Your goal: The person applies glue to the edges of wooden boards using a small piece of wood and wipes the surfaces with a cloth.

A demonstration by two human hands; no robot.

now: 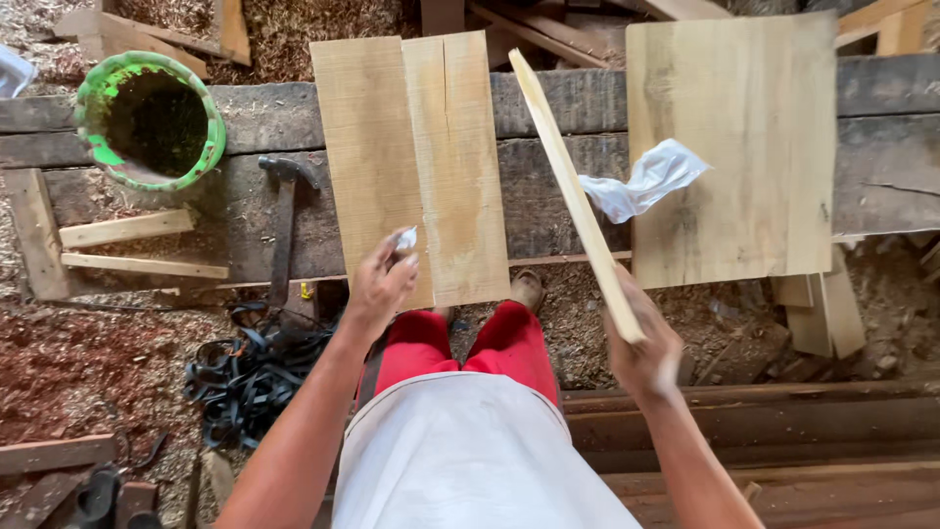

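Observation:
My right hand (641, 343) grips the near end of a long thin wooden strip (568, 181) that slants up and to the left over the dark workbench (548, 186). My left hand (382, 284) pinches a small white lump (406, 238) between its fingertips, just above the near edge of a light board made of two joined planks (416, 157). A second, wider light board (734, 147) lies to the right. A crumpled white plastic bag (641, 181) rests on its left edge, close to the strip.
A green-rimmed bucket (152, 122) stands at the bench's left end. A hammer (284, 220) lies next to the joined board. Black straps (250, 372) are heaped on the sawdust floor below. Offcuts (127, 227) and planks (813, 313) lie around the bench.

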